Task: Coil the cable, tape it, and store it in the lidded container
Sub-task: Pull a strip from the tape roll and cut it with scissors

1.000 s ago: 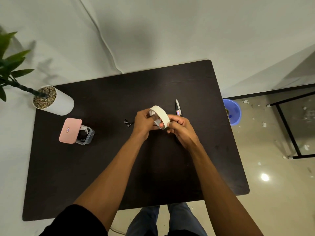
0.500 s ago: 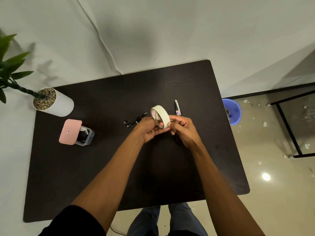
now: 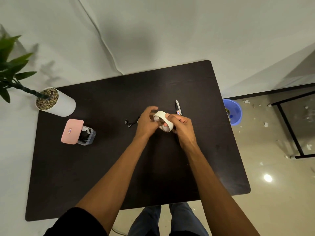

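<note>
Since half a second ago the left hand has lifted its fingers up over the far rim of the masking tape roll. They are blurred, so I cannot tell whether they grip it. The right hand pinches the roll's right edge, thumb on the outer face. This looks like a search for the tape's free end, so taping has not begun. The black cable lies on the table at frame centre, a small thin bunch just left of the left hand and partly hidden by it. The lidded container stands at middle left, its pink lid askew.
</note>
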